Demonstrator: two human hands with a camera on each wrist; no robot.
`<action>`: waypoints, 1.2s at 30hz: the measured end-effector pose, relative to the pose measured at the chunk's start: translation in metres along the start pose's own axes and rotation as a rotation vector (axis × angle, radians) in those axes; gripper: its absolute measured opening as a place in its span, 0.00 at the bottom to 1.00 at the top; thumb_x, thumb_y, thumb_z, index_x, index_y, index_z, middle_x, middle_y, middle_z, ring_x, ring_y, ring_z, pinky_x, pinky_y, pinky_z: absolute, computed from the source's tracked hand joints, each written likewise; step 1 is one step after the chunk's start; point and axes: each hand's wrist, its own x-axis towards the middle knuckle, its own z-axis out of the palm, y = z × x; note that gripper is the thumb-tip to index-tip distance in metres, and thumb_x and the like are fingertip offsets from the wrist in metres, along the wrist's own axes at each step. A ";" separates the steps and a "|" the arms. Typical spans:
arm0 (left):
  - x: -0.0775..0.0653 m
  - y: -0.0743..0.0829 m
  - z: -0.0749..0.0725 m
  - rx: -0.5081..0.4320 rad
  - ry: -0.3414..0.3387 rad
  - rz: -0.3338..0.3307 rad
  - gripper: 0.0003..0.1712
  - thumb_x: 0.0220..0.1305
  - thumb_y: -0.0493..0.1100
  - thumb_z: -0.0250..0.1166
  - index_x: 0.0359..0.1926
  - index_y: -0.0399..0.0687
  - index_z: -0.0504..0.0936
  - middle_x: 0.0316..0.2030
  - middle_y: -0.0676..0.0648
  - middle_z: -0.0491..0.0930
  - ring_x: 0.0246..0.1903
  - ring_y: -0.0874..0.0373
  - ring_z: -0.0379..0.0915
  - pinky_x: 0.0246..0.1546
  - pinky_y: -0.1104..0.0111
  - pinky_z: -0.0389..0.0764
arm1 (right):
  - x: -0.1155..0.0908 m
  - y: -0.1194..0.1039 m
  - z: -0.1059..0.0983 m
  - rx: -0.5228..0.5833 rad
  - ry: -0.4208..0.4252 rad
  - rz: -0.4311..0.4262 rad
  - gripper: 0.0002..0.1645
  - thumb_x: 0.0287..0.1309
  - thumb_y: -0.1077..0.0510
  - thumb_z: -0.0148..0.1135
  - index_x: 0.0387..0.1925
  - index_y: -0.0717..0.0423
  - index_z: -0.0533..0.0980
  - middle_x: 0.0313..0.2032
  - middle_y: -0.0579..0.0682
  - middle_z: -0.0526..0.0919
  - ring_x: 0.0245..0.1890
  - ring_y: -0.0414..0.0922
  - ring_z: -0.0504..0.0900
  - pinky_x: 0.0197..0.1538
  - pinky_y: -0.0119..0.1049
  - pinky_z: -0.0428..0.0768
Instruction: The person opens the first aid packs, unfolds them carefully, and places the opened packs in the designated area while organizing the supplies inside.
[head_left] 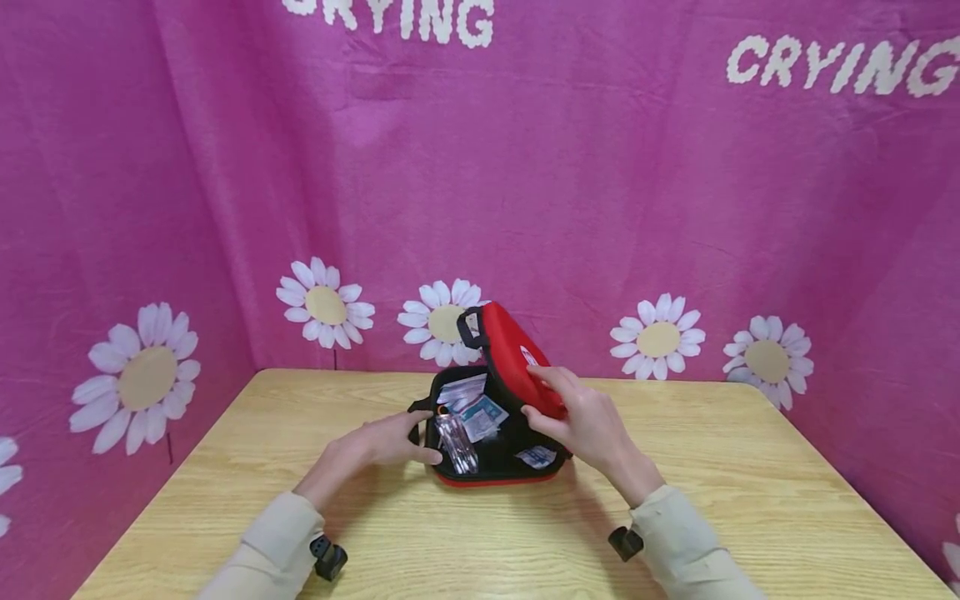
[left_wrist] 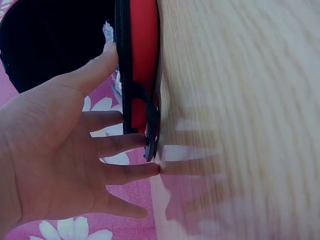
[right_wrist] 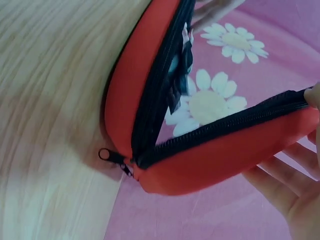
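Observation:
A red zippered case (head_left: 497, 481) with a black lining lies part-way unzipped on the table, its lid (head_left: 510, 346) tilted up to the right. Inside are a clear packet of metal tools (head_left: 457, 443), a blue-and-white packet (head_left: 482, 417) and other small sachets. My left hand (head_left: 390, 439) is at the case's left side, fingers spread and straight, thumb touching the rim. With the thumb on the zipped edge and fingers on the outer shell, my right hand (head_left: 588, 421) holds the lid. A zipper pull (right_wrist: 111, 156) hangs by the hinge end in the right wrist view.
The case stands toward the back of a light wooden table (head_left: 300, 483). Behind and beside the table hangs a pink cloth (head_left: 600, 208) with daisies and white lettering. A black strap handle (head_left: 472, 327) sticks out from the lid's left side.

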 end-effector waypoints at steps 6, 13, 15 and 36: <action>0.000 -0.002 -0.001 -0.046 -0.032 -0.006 0.52 0.57 0.61 0.71 0.75 0.46 0.60 0.71 0.40 0.66 0.71 0.44 0.60 0.69 0.47 0.63 | -0.001 0.008 -0.013 0.081 -0.015 0.087 0.43 0.53 0.55 0.73 0.70 0.47 0.67 0.57 0.53 0.79 0.46 0.48 0.87 0.33 0.34 0.86; 0.000 0.001 -0.003 -0.049 -0.035 0.000 0.51 0.57 0.60 0.71 0.75 0.46 0.61 0.71 0.39 0.66 0.71 0.43 0.60 0.69 0.47 0.63 | -0.007 0.021 -0.029 0.037 0.039 0.109 0.47 0.52 0.57 0.70 0.73 0.47 0.62 0.56 0.53 0.78 0.40 0.45 0.86 0.27 0.27 0.81; -0.001 0.002 -0.003 -0.052 -0.035 -0.007 0.51 0.57 0.60 0.71 0.75 0.46 0.61 0.71 0.39 0.66 0.71 0.43 0.60 0.69 0.46 0.63 | -0.009 0.025 -0.034 0.017 0.060 0.121 0.47 0.51 0.57 0.70 0.73 0.48 0.62 0.58 0.54 0.77 0.38 0.44 0.85 0.26 0.26 0.81; 0.000 -0.001 -0.002 -0.049 -0.037 -0.015 0.51 0.56 0.62 0.71 0.75 0.48 0.61 0.71 0.39 0.65 0.71 0.42 0.60 0.69 0.45 0.62 | -0.042 0.061 -0.065 0.083 0.138 0.297 0.49 0.46 0.66 0.74 0.70 0.56 0.63 0.62 0.57 0.69 0.41 0.35 0.77 0.27 0.24 0.80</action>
